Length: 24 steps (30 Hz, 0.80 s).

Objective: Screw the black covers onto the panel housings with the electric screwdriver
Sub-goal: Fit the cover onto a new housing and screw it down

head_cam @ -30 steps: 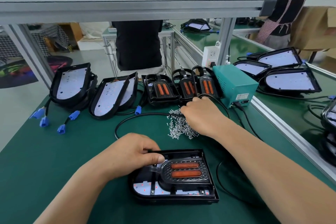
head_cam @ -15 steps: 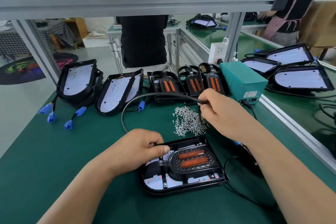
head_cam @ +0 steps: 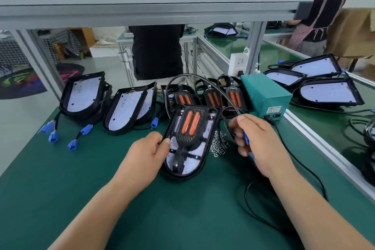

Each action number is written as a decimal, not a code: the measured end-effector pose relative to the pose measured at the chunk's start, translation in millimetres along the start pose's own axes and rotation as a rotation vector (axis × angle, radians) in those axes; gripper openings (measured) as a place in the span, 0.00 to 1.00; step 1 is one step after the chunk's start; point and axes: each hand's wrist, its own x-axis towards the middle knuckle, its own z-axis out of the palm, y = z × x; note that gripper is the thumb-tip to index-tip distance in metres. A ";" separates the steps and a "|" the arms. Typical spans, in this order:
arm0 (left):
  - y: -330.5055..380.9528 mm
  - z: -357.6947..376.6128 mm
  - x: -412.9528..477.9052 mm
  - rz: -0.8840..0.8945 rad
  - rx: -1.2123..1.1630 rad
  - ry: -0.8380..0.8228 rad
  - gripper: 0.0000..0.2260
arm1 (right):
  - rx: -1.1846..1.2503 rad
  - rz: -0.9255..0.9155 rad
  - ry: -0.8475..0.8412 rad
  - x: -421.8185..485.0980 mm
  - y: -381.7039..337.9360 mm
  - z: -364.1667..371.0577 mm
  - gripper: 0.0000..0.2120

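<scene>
Gripping the left rim of the panel housing (head_cam: 182, 175), the left hand (head_cam: 149, 155) props it tilted off the tabletop (head_cam: 81, 178), thumb on the edge, fingers behind. Its black cover (head_cam: 189, 128) sits inside, over the white board (head_cam: 194, 161). The right hand (head_cam: 261, 144) has its grip closed round a blue-handled tool, judged to be the electric screwdriver (head_cam: 246, 140); the tip is hidden. Loose screws (head_cam: 218, 145) lie just beside the housing.

Assessment: the housing appears stiff and light, so one hand at the rim suffices. The white board looks fragile; hold by the rim only. An unfastened cover may shift.
</scene>
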 end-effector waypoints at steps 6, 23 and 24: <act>11.6 22.8 -7.1 -0.083 -0.174 0.106 0.19 | -0.144 -0.027 -0.124 -16.3 1.7 35.0 0.34; 7.9 29.3 -9.6 -0.061 -0.490 -0.070 0.27 | -0.212 -0.064 -0.164 -23.6 -8.9 16.3 0.13; 7.1 29.6 -10.3 -0.070 -0.520 -0.076 0.26 | -0.214 -0.093 -0.156 -23.6 -9.9 11.2 0.12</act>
